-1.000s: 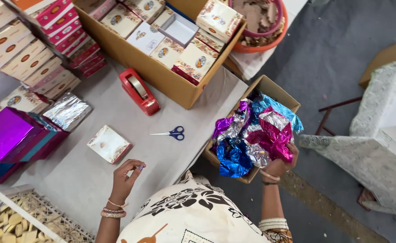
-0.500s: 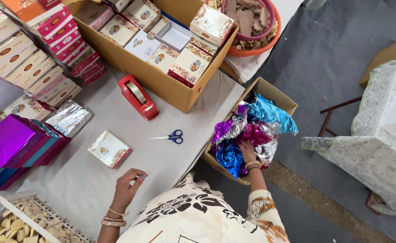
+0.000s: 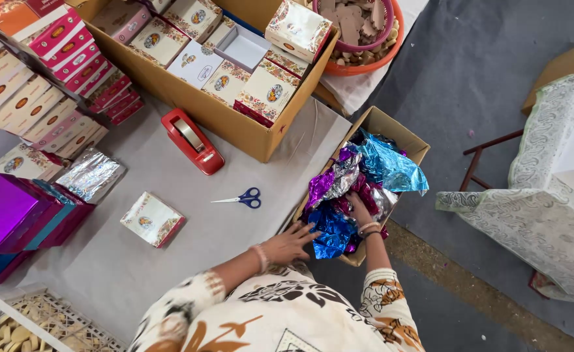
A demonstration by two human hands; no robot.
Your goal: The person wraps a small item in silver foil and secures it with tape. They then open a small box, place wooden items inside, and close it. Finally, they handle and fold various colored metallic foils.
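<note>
The right hand [image 3: 359, 210] is sunk into a heap of shiny foil sheets [image 3: 365, 182], purple, blue and silver, that fills a small carton [image 3: 391, 128] standing just off the edge of the surface [image 3: 189, 215]; its fingers are buried among the sheets, so whether they grip one cannot be told. The left hand [image 3: 290, 242] lies at the edge of the surface beside the carton, fingers spread apart and empty, the tips touching the blue foil at the carton's near side. On the surface, well clear of both hands, lie blue-handled scissors [image 3: 242, 197], a red tape dispenser [image 3: 192, 141] and a single patterned flat box [image 3: 152, 219]. A big carton [image 3: 235, 124] behind them holds many such boxes, one of them open. To the left stand stacks of pink and cream boxes [image 3: 45, 78], a silver foil packet [image 3: 91, 175] and purple and teal boxes [image 3: 13, 218]. An orange bowl [image 3: 391, 49] with brown pieces sits at the top, and a white crate [image 3: 0, 313] shows at the lower left.
</note>
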